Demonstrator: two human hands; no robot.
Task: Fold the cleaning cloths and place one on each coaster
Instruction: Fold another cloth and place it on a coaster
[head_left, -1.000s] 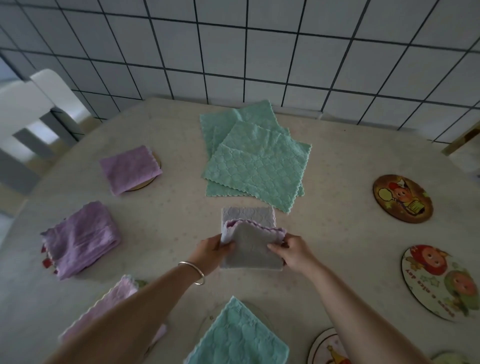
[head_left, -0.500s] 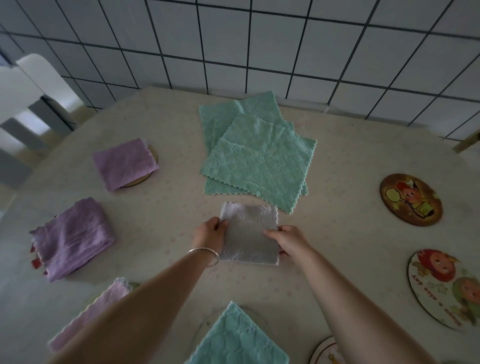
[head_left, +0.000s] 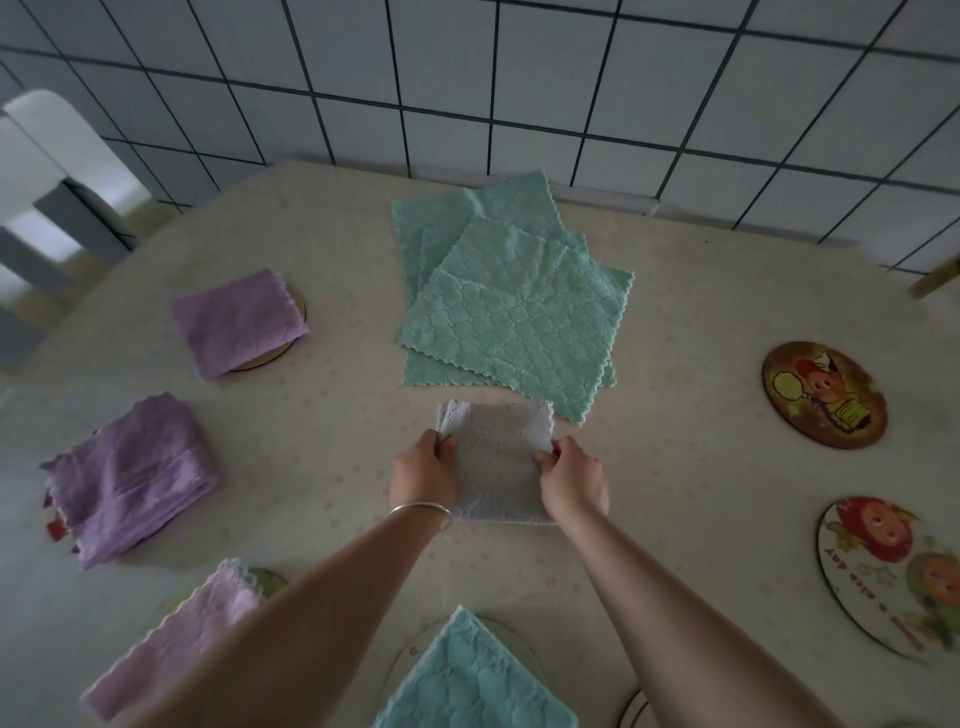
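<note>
A folded grey cloth (head_left: 496, 460) lies flat on the table in front of me. My left hand (head_left: 422, 470) pinches its left edge and my right hand (head_left: 571, 480) pinches its right edge. Just beyond it lies a stack of unfolded green cloths (head_left: 511, 306). Folded purple cloths (head_left: 236, 322) (head_left: 132, 475) (head_left: 182, 642) sit on coasters at the left. A folded teal cloth (head_left: 470, 680) rests on a coaster near me. Two bare picture coasters (head_left: 823, 392) (head_left: 898, 574) lie at the right.
The round table (head_left: 701, 545) has a pale dotted covering and stands against a tiled wall (head_left: 519, 83). A white chair (head_left: 47, 176) is at the far left. Part of another coaster (head_left: 631, 709) shows at the bottom edge.
The grey cloth's near half was raised in both hands; it now lies folded flat on the table, with my hands moved to its side edges.
</note>
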